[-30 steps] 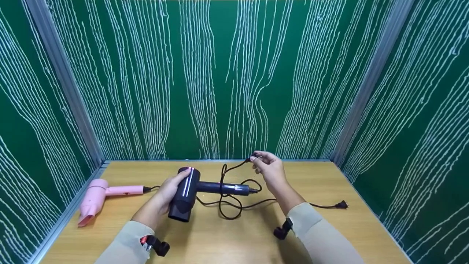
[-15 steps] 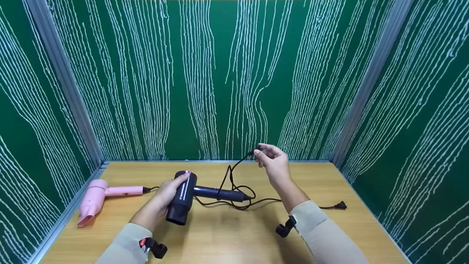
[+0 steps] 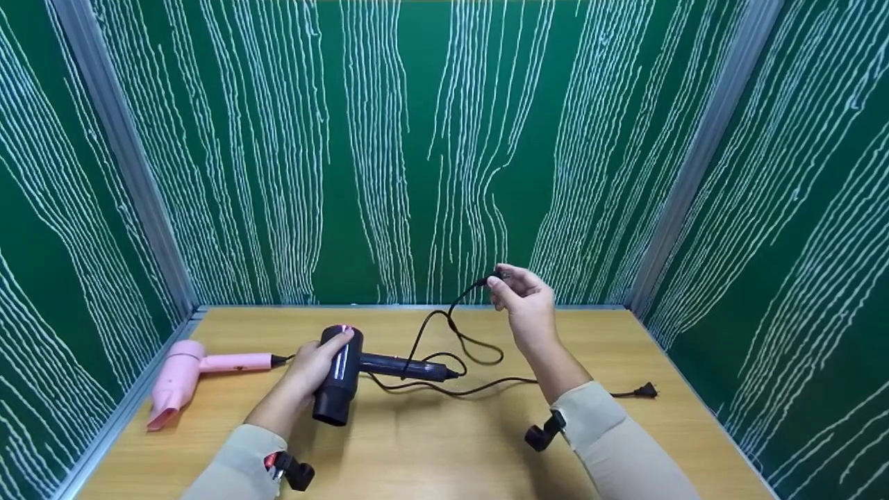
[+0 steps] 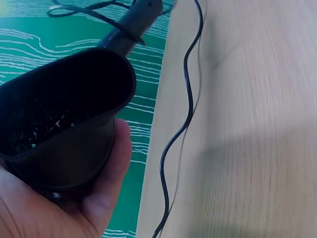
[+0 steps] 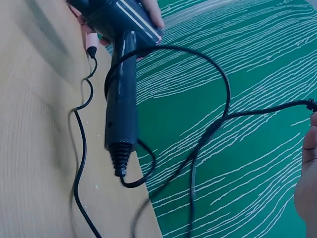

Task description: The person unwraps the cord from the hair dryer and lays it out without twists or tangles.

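Note:
My left hand (image 3: 309, 371) grips a dark hair dryer (image 3: 340, 368) round its barrel, thumb on top near the back end. The handle (image 3: 396, 365) points right, over the table. In the left wrist view the wide black nozzle (image 4: 69, 156) faces the camera. Further right and higher, my right hand (image 3: 529, 298) pinches the plug end of the dryer's black cord, partly hidden by the fingers. From there the cord (image 5: 173, 48) hangs in loose loops, one passing across the handle in the right wrist view.
A pink hair dryer (image 3: 177, 378) lies on the wooden table (image 3: 444, 444) at left. Its black cord runs right, behind my right forearm, to a plug (image 3: 647, 390) near the right edge. Green walls with white wavy lines (image 3: 375, 139) enclose the table.
My right hand has risen and moved right with the plug end, drawing the cord's tangle into longer loops. My left hand has shifted slightly left with the dark hair dryer.

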Action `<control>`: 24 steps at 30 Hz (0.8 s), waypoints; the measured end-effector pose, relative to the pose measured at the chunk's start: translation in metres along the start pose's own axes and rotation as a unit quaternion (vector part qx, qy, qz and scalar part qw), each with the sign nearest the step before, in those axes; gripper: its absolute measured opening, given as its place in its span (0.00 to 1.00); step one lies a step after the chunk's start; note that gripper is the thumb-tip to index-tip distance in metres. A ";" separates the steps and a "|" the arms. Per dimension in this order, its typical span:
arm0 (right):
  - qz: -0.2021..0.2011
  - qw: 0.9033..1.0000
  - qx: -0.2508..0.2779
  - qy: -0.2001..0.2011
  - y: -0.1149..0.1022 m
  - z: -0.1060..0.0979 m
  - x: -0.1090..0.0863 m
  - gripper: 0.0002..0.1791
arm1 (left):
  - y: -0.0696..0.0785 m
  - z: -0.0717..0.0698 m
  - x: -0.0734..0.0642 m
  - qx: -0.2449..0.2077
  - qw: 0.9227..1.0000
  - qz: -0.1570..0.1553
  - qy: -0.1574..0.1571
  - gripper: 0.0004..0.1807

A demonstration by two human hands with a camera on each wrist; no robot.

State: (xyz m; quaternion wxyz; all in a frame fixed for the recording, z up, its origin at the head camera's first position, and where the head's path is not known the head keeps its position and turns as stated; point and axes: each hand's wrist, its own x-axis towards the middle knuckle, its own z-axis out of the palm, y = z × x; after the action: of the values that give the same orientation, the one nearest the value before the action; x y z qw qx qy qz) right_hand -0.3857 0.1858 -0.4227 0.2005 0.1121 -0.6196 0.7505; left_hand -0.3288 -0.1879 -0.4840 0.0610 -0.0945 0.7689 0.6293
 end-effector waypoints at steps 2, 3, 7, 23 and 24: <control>-0.007 1.000 -0.001 0.000 -0.003 0.000 -0.001 0.13 | -0.001 0.000 0.001 0.004 1.000 0.004 0.009 0.56; -0.009 1.000 -0.003 0.000 -0.004 0.001 -0.002 0.13 | -0.001 0.000 0.001 0.002 1.000 0.006 0.014 0.55; -0.013 1.000 -0.006 -0.002 -0.011 0.003 -0.005 0.13 | -0.002 -0.002 0.003 -0.023 0.999 0.009 0.025 0.52; -0.026 1.000 0.009 -0.011 -0.017 0.012 -0.014 0.13 | 0.003 -0.002 0.009 -0.088 0.995 0.010 0.045 0.56; -0.026 1.000 0.009 -0.012 -0.016 0.012 -0.014 0.13 | 0.004 -0.002 0.009 -0.093 0.995 0.009 0.044 0.56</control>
State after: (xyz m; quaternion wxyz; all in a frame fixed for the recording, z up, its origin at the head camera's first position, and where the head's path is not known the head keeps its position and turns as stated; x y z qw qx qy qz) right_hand -0.3674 0.1743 -0.4121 0.2113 0.1388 -0.6124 0.7490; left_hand -0.3383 -0.1897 -0.4817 0.0124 -0.1201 0.7098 0.6940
